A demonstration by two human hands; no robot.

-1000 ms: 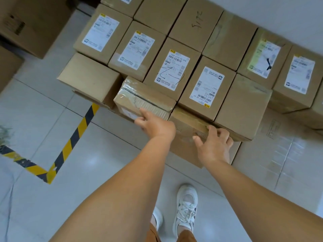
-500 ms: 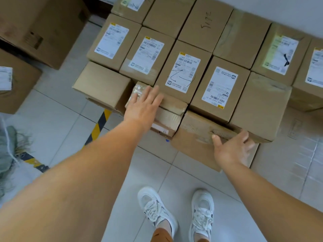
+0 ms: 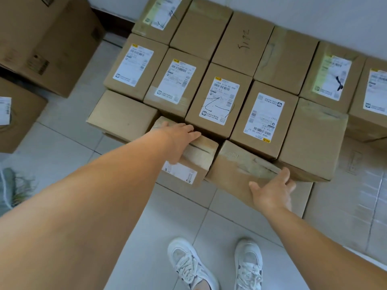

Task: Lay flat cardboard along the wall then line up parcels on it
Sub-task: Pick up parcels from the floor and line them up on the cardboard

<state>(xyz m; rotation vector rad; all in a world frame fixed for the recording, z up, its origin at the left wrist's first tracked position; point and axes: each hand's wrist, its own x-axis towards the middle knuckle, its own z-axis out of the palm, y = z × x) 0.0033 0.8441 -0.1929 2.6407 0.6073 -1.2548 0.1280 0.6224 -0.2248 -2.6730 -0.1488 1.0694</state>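
Brown parcels stand in rows against the white wall, several with white labels, such as the scribbled one (image 3: 219, 100). In the front row lies a small taped parcel (image 3: 196, 158) with a label on its near side. My left hand (image 3: 180, 141) rests flat on its top, fingers spread. To its right sits a low taped parcel (image 3: 240, 164), and my right hand (image 3: 272, 191) presses against its near right edge with fingers apart. Flat cardboard (image 3: 345, 197) lies on the floor under the rows and shows bare at the right.
Large cartons (image 3: 41, 42) stand at the left, another labelled one (image 3: 18, 114) below them. A plain parcel (image 3: 123, 116) ends the front row on the left. Pale floor tiles (image 3: 62, 147) spread in front, with my white shoes (image 3: 219, 266) near the bottom.
My left hand has moved from the small parcel's near edge onto its top. My right hand has slid right along the low parcel's edge. The view has shifted left.
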